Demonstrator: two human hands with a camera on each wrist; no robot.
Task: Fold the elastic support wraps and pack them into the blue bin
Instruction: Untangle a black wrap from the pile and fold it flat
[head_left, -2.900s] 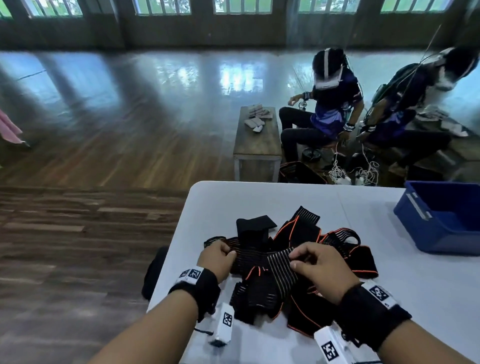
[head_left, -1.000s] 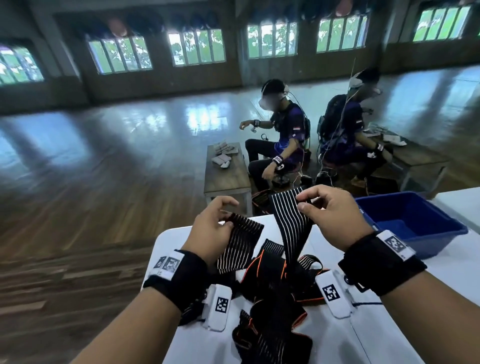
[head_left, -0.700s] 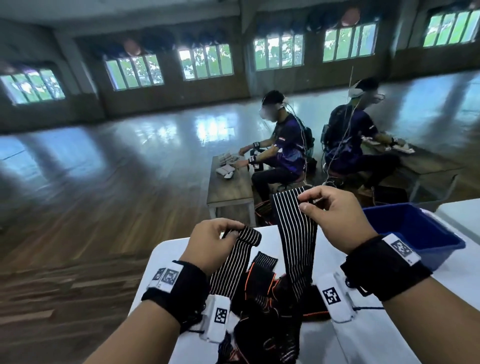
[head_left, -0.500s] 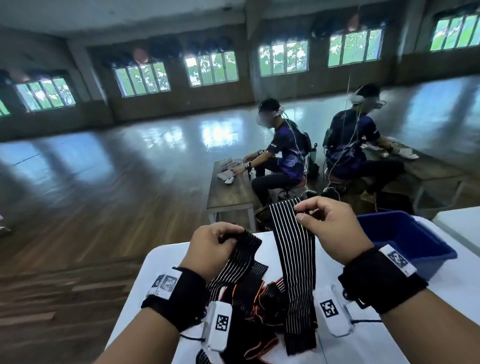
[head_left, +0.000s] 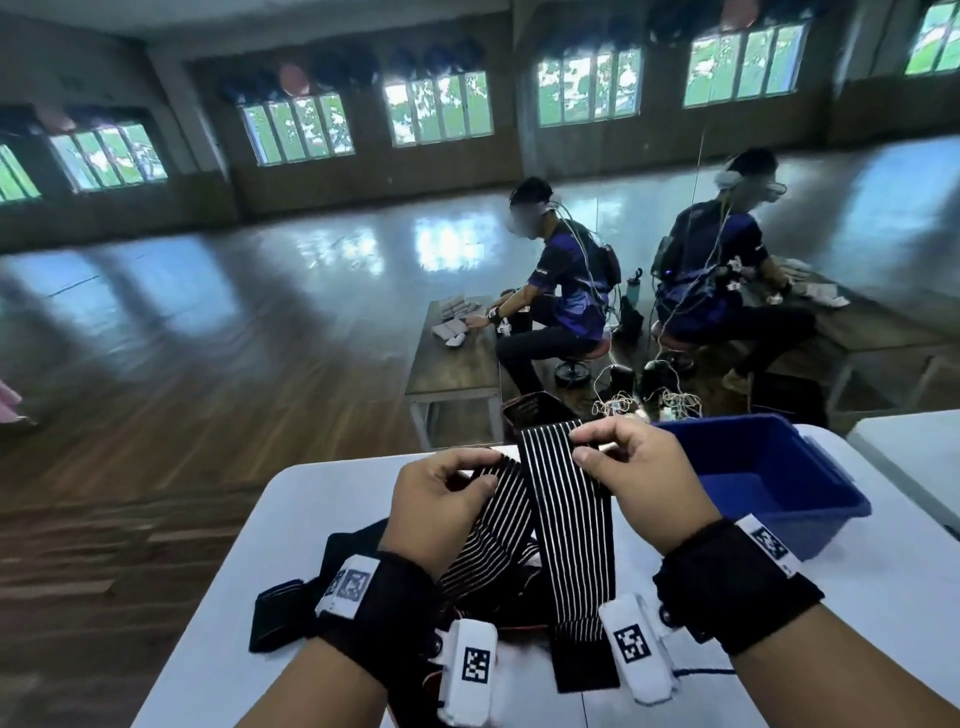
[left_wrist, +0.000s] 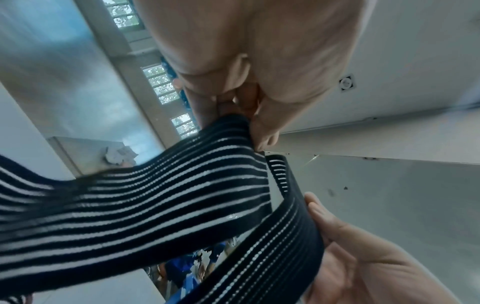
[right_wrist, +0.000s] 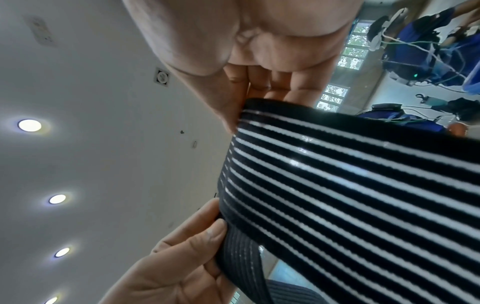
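Observation:
A black elastic wrap with white stripes is held up above the white table. My right hand pinches its top edge, and one end hangs down to the table. My left hand grips the other part of the same wrap, bunched beside the first. In the left wrist view the fingers pinch the striped wrap. In the right wrist view the wrap runs under my fingers. Several more black wraps lie under my wrists. The blue bin stands just right of my right hand.
A second white table stands at the far right. Beyond the table edge two seated persons work at low wooden benches, with cables on the floor. Bare tabletop lies in front of the bin.
Both hands have come down and closer together with the striped wrap. Its long end now hangs down onto the table in front of me.

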